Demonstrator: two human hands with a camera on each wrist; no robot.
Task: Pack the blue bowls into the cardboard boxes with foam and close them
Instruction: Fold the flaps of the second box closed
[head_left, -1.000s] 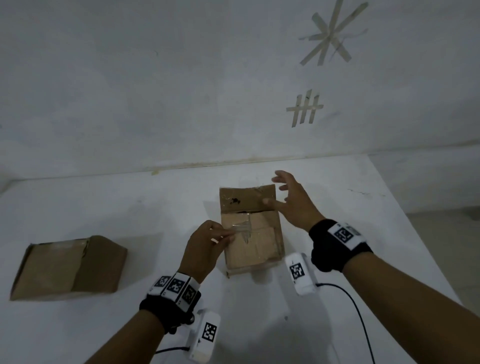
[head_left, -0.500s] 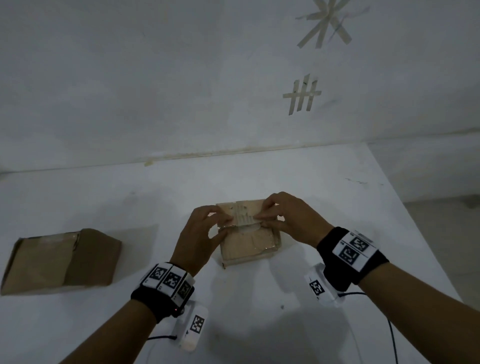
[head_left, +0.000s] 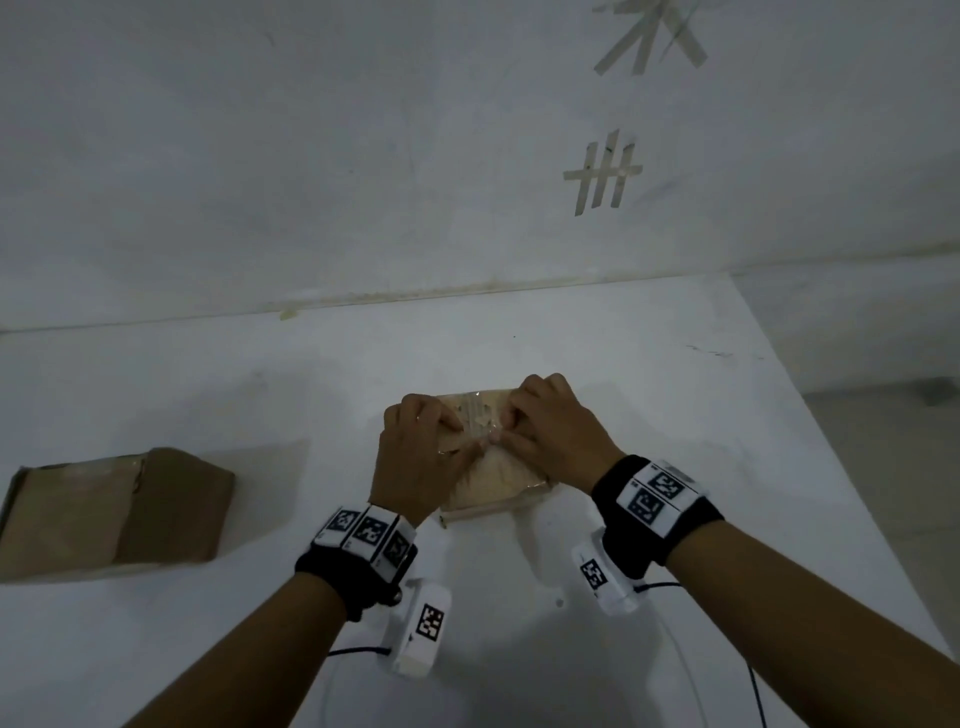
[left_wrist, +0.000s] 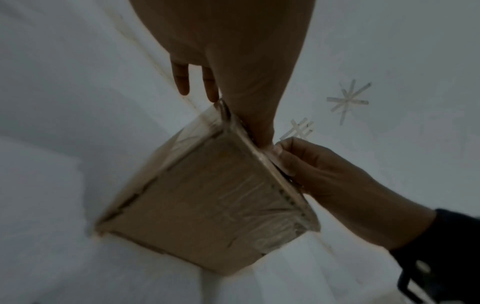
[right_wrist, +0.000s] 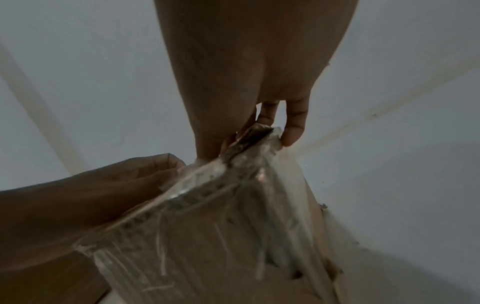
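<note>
A small cardboard box (head_left: 501, 480) stands on the white table (head_left: 675, 415) in front of me, its top flaps folded down and covered with wrinkled clear tape (head_left: 475, 418). My left hand (head_left: 441, 428) grips the top edge from the left, thumb along the flap (left_wrist: 259, 127). My right hand (head_left: 511, 423) pinches the same edge from the right, fingers curled over the taped flap (right_wrist: 262, 135). The wrist views show the box's side (left_wrist: 207, 205) and its taped top (right_wrist: 233, 226). No blue bowl or foam shows; the box's inside is hidden.
A second, larger cardboard box (head_left: 114, 514) lies at the table's left, apart from my hands. The white wall (head_left: 363, 156) runs along the table's far edge, with tape marks (head_left: 605, 174) on it. The table's right edge (head_left: 841, 467) drops to the floor. Cables trail from both wrist cameras.
One second ago the far flap stood up and my right hand hovered open by it. The flap has come down, and both hands have met on the top edge.
</note>
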